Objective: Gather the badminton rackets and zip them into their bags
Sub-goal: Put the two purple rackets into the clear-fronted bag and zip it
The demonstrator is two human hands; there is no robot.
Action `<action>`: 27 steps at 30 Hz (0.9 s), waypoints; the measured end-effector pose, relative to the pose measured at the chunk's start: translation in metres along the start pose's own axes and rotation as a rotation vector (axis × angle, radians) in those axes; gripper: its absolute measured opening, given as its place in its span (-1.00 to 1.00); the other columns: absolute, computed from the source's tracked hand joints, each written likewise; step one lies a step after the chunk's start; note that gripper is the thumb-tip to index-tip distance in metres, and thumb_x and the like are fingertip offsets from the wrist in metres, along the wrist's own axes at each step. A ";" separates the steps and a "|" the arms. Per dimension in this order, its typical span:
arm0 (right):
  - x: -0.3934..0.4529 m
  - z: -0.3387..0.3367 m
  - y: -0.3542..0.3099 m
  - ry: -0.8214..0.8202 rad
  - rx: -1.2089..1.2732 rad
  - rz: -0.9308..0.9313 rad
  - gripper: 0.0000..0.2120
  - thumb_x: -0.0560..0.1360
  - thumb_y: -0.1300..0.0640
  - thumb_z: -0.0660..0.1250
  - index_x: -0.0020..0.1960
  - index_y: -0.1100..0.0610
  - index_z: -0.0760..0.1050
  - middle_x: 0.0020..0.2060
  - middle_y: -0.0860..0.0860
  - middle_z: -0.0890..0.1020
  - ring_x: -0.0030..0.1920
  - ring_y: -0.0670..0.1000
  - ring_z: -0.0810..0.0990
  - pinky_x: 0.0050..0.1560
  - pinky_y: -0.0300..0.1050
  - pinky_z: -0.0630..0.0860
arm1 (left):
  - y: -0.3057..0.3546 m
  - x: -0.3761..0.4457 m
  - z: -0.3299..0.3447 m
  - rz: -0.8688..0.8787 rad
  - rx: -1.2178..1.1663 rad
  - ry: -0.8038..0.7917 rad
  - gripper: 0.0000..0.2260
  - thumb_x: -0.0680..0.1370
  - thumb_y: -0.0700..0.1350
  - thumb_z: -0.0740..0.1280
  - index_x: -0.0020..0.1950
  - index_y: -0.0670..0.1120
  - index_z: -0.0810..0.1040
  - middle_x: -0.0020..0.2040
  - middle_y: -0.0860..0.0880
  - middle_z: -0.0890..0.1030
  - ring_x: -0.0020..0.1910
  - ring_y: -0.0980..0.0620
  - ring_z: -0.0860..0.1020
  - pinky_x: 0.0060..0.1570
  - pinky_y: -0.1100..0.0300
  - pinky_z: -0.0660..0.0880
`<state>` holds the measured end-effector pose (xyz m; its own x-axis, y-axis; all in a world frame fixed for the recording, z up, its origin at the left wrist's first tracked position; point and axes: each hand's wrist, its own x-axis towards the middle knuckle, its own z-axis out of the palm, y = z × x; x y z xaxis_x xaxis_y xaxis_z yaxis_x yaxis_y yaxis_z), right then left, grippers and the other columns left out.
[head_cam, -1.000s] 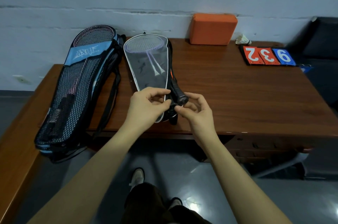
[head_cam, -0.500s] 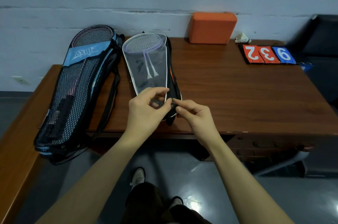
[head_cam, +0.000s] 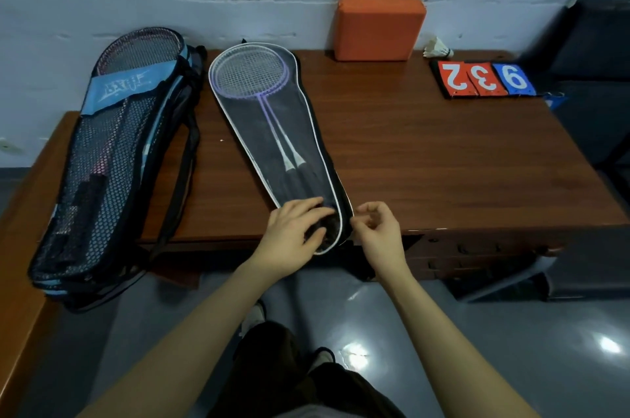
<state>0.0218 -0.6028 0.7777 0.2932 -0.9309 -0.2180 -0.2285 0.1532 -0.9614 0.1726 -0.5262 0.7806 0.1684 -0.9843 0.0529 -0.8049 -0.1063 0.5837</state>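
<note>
A see-through racket bag (head_cam: 306, 131) with white piping lies flat on the wooden table (head_cam: 426, 158), its narrow end over the front edge. Two purple rackets (head_cam: 252, 76) lie inside it, heads toward the wall. My left hand (head_cam: 295, 235) grips the bag's narrow end over the racket handles. My right hand (head_cam: 378, 230) pinches the bag's right edge beside it; whatever is between the fingertips is hidden. A black mesh and blue racket bag (head_cam: 112, 151) with a red racket inside lies at the left, hanging over the table edge.
An orange block (head_cam: 378, 27) stands against the wall at the back. A shuttlecock (head_cam: 438, 47) and red and blue number cards (head_cam: 484, 78) lie at the back right. A dark seat (head_cam: 593, 42) is at the far right. A second wooden surface (head_cam: 17, 264) runs along the left.
The see-through bag, held up at its narrow end before, now lies flat on the table. The black handle that stuck out a second ago is inside. My right hand moved to the bag's right edge.
</note>
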 end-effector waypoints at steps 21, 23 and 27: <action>0.188 0.100 -0.045 0.031 -0.889 -0.017 -0.68 0.54 0.07 0.24 0.24 0.17 0.37 0.16 0.15 0.46 0.18 0.21 0.44 0.16 0.09 0.33 | -0.164 0.162 -0.065 -0.310 0.146 0.114 -0.67 0.55 0.08 0.21 0.27 0.00 0.49 0.33 -0.01 0.42 0.36 -0.02 0.25 0.24 0.07 0.09; 0.214 0.115 -0.054 0.038 -0.956 -0.009 -0.65 0.54 0.06 0.25 0.25 0.20 0.37 0.17 0.17 0.46 0.19 0.24 0.44 0.16 0.10 0.34 | -0.187 0.188 -0.076 -0.346 0.166 0.053 -0.61 0.56 0.13 0.18 0.33 0.01 0.43 0.42 -0.03 0.32 0.43 -0.04 0.15 0.30 0.00 0.05; 0.252 0.139 -0.067 -0.010 -0.938 0.042 -0.62 0.53 0.06 0.27 0.30 0.18 0.35 0.16 0.17 0.49 0.19 0.23 0.45 0.17 0.10 0.37 | -0.223 0.228 -0.083 -0.250 0.290 -0.118 -0.48 0.56 0.20 0.09 0.48 0.02 0.17 0.54 -0.03 0.04 0.50 -0.07 -0.07 0.40 -0.09 -0.05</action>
<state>0.2399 -0.8013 0.7635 0.2751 -0.9270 -0.2551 -0.8927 -0.1478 -0.4257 0.4377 -0.7154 0.7299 0.3266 -0.9306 -0.1650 -0.8774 -0.3635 0.3132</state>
